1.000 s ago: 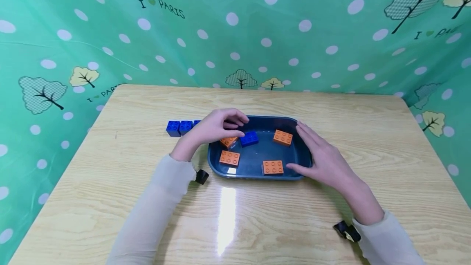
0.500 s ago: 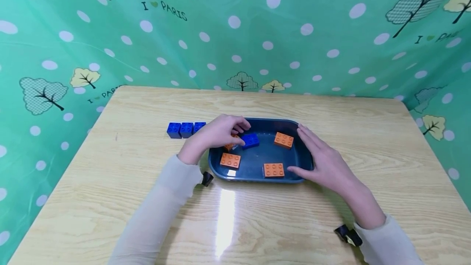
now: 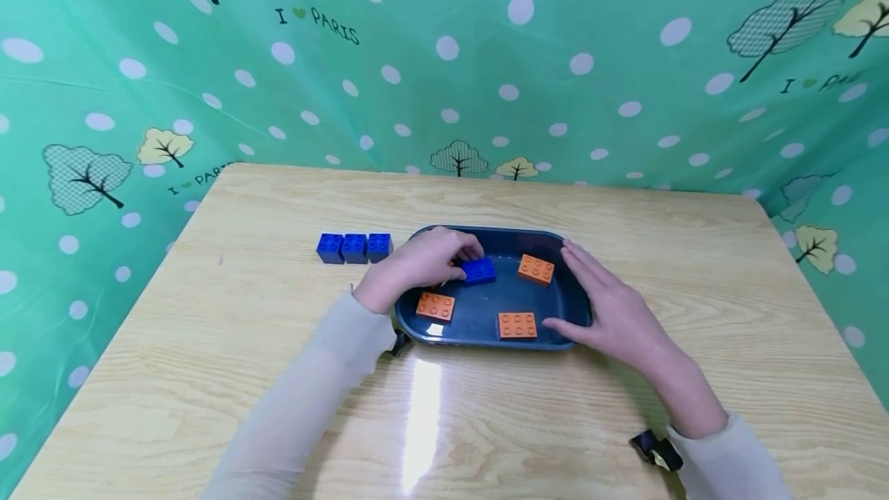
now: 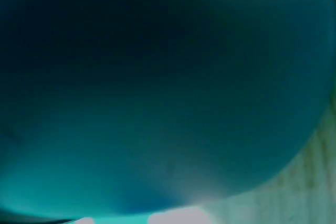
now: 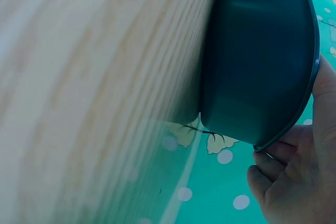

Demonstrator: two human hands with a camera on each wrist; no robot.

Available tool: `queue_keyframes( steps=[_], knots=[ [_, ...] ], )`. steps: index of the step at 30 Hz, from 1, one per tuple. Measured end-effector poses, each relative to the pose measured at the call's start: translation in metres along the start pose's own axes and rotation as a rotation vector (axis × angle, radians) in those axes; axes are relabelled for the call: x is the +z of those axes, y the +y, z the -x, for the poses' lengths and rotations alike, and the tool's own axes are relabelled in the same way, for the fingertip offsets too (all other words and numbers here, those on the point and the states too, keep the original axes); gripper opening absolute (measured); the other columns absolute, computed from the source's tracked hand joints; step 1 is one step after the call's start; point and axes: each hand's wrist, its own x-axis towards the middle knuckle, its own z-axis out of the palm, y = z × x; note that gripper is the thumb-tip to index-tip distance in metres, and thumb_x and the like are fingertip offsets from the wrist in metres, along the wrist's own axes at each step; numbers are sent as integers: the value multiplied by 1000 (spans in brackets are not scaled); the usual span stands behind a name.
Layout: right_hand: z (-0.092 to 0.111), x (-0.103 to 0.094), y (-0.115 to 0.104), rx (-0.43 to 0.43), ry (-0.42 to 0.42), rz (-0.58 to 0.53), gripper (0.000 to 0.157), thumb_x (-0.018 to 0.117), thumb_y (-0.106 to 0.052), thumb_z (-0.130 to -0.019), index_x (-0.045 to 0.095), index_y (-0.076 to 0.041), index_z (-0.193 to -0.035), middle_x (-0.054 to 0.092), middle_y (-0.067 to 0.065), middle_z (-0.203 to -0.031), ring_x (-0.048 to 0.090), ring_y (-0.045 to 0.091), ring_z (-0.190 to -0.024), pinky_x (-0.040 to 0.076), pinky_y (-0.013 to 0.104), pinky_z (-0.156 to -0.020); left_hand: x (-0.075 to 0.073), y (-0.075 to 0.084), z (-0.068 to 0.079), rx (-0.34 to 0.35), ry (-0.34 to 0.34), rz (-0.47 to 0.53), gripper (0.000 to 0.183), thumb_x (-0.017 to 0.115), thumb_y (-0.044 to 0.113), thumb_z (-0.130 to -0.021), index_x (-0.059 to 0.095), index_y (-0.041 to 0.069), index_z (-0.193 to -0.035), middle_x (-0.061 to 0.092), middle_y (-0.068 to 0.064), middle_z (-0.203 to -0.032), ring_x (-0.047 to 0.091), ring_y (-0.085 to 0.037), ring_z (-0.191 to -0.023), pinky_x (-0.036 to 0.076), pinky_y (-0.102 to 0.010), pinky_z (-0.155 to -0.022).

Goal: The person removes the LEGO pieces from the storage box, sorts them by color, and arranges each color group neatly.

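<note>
In the head view a dark blue tray (image 3: 486, 339) stands on the table. My left hand (image 3: 417, 262) reaches over its left end and pinches a blue toy brick (image 3: 479, 271) between thumb and fingers. Beneath that hand an orange brick is mostly hidden. At the tray's right end my right hand (image 3: 618, 311) holds the rim, fingers along the far corner and thumb over the near side. The right wrist view shows the fingers (image 5: 270, 166) bent at the tray's rim. The left wrist view is dark and blurred.
Three blue bricks (image 3: 355, 248) stand in a row on the wooden table (image 3: 278, 376), left of the tray. Inside the tray lie orange bricks: one at front left (image 3: 436, 306), one at front right (image 3: 517, 325), one at the back (image 3: 536, 269). A patterned green cloth (image 3: 389, 45) hangs behind.
My left hand has moved right and down onto the blue brick in the tray, which has shifted slightly right. The third blue brick on the table has come fully into sight. The right hand stays put.
</note>
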Motion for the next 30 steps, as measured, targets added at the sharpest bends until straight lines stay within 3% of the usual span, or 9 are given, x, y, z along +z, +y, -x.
queue_keyframes(
  steps=[6,11,22,30],
  knots=[
    [1,1,0,11,1,-12,102,73,-57,-84,23,-10,-159,23,12,-166,33,41,-147,40,61,-111,9,-2,-7,97,-17,89,34,70,15,-94,65,16,-127,68,0,-128,64,-16,-119,52,-32,-105],
    [4,3,-1,13,2,-9,101,72,-58,-85,23,-11,-159,24,12,-166,34,40,-147,41,61,-111,18,0,-11,184,-77,173,37,73,17,-92,64,15,-127,67,-1,-130,64,-15,-120,52,-30,-104],
    [7,1,-2,21,15,-1,101,74,-57,-84,24,-11,-159,25,12,-165,35,40,-146,43,61,-109,21,8,-12,170,-95,128,36,74,20,-91,64,13,-126,64,-3,-129,63,-14,-109,55,-28,-97],
    [4,2,-2,5,29,16,101,73,-58,-84,24,-11,-159,26,13,-165,37,41,-145,43,61,-109,19,4,-12,210,-24,187,38,72,17,-92,63,10,-129,64,-5,-131,64,-16,-114,55,-25,-98]
  ],
)
